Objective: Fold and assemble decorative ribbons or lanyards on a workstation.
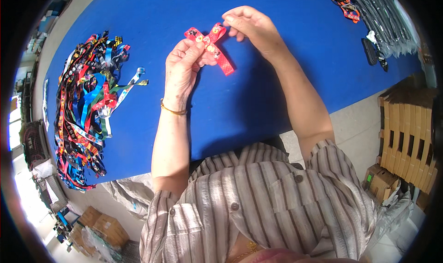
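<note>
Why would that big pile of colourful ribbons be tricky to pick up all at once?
The pile of ribbons is probably floppy: its strips curl and droop over one another on the blue table. Loose ends stick out, so some would likely dangle or slip free. It looks light, being thin flat bands.

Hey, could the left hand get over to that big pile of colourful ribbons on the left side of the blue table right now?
Probably yes. The ribbon pile lies on the blue table to the left hand's own side with bare cloth between. But that hand pinches the red ribbon together with the right hand.
</note>
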Motion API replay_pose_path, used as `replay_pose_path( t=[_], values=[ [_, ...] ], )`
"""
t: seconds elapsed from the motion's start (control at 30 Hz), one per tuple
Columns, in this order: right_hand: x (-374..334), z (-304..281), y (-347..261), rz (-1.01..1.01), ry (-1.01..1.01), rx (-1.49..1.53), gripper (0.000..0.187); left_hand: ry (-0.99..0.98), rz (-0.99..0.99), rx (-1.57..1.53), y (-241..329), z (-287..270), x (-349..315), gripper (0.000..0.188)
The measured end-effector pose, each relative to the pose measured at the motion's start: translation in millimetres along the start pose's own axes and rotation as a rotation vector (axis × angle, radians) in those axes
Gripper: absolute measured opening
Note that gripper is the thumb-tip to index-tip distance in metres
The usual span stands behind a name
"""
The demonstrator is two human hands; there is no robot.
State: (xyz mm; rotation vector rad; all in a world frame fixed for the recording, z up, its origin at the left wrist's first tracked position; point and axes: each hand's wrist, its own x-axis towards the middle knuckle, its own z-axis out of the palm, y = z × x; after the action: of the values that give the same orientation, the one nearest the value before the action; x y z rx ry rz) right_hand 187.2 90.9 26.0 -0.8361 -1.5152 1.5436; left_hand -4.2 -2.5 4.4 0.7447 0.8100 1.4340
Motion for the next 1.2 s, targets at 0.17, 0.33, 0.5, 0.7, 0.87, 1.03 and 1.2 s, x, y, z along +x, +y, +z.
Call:
replay_pose_path(
  t=[0.17, 0.33, 0.5, 0.7, 0.87, 1.03, 1.2],
  values=[
    [-3.3, 6.5, -7.3, 0.223, -0.182, 0.021, 0.033, -0.022, -0.038, 0.039, -2.4, -0.3, -1.8, 0.012],
    [-2.8, 0.7, -0.2, 0.237, -0.221, -0.129, 0.026, 0.065, -0.144, 0.212, -6.7, 2.6, 0.9, 0.016],
    [-3.0, -1.2, 11.8, 0.226, -0.121, -0.275, 0.020, 0.178, -0.188, 0.445, 0.7, 5.6, -1.4, 0.018],
    [-4.6, -4.8, 12.6, 0.110, 0.058, -0.713, 0.032, 0.313, -0.124, 1.043, 3.3, -2.6, 0.0, 0.016],
    [4.2, -20.1, 17.9, 0.169, 0.135, -0.614, 0.030, 0.397, 0.140, 1.253, 6.7, -2.9, -7.5, 0.012],
    [4.9, -28.0, 15.7, 0.247, 0.164, -0.552, 0.031, 0.044, -0.067, 0.747, 72.6, 68.5, -56.3, 0.010],
    [2.3, -25.7, 10.1, 0.263, 0.144, -0.528, 0.029, -0.718, 0.095, 0.208, 90.9, 100.3, -92.6, 0.010]
  ],
)
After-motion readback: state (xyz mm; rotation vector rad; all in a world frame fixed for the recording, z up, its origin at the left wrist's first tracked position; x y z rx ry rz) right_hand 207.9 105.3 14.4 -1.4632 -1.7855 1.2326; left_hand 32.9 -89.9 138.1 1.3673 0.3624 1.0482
